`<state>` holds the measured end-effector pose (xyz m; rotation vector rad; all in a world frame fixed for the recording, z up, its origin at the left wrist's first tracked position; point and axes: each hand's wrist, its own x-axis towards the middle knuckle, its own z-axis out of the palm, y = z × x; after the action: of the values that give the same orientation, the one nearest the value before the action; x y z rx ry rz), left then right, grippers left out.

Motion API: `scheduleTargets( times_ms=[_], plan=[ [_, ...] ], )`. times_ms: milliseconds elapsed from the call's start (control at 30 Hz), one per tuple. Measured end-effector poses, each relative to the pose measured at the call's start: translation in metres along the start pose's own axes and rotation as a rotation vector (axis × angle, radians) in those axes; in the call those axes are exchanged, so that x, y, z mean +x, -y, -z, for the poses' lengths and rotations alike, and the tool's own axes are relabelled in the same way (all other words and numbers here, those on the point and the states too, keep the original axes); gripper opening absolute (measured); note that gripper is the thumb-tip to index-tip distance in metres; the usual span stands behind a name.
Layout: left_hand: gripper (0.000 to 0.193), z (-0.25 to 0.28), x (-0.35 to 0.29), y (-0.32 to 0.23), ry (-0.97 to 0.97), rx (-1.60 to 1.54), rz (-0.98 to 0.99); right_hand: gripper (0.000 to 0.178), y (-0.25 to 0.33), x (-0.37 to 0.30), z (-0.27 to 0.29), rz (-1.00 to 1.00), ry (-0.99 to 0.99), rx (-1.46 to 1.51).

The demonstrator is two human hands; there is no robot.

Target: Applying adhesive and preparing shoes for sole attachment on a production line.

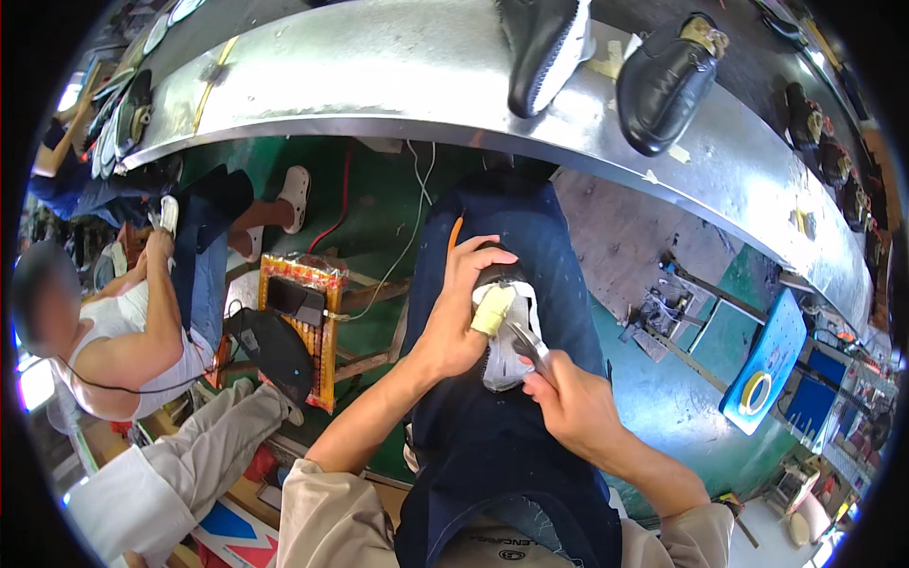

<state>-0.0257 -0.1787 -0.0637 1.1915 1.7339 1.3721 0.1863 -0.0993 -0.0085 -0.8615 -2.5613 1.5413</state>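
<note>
A shoe (499, 358) rests over my dark apron (542, 222), its pale grey underside turned up and a black end showing at the top. My left hand (458, 317) is closed around its upper left side. Yellow wrapping (492, 310) covers the left thumb, which presses on the shoe. In my closed right hand (575, 399) are metal pliers (530, 345), their jaws at the shoe's right side. Whether the jaws grip anything is too small to tell. An orange stick (455, 233), perhaps a pencil, shows just beyond my left fingers.
A curved metal bench (379, 71) spans the far side, bearing black shoes (668, 83). At left, a co-worker (142, 331) sits holding a white piece. A phone (295, 301) lies on a beaded stool (327, 355). A blue board (772, 350) with a tape roll (755, 393) stands at right.
</note>
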Motion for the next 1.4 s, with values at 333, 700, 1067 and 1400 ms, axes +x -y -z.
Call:
scheduleTargets(
  times_ms=[333, 700, 1067, 1400],
  plan=[
    [0.088, 0.012, -0.007, -0.044, -0.001, 0.024, -0.442, 0.040, 0.016, 0.009, 0.030, 0.233, -0.228, 0.079],
    [0.075, -0.019, -0.096, -0.043, -0.121, -1.405, 1.146, 0.072, 0.003, -0.048, -0.003, 0.019, -0.153, 0.354],
    [0.055, -0.037, -0.034, -0.030, -0.249, -0.748, 0.601, 0.032, -0.021, 0.023, 0.003, -0.421, -0.084, 0.537],
    [0.059, -0.027, -0.042, 0.011, -0.260, -0.735, 0.599, 0.031, -0.012, 0.005, 0.032, -0.164, -0.080, 0.720]
  ],
)
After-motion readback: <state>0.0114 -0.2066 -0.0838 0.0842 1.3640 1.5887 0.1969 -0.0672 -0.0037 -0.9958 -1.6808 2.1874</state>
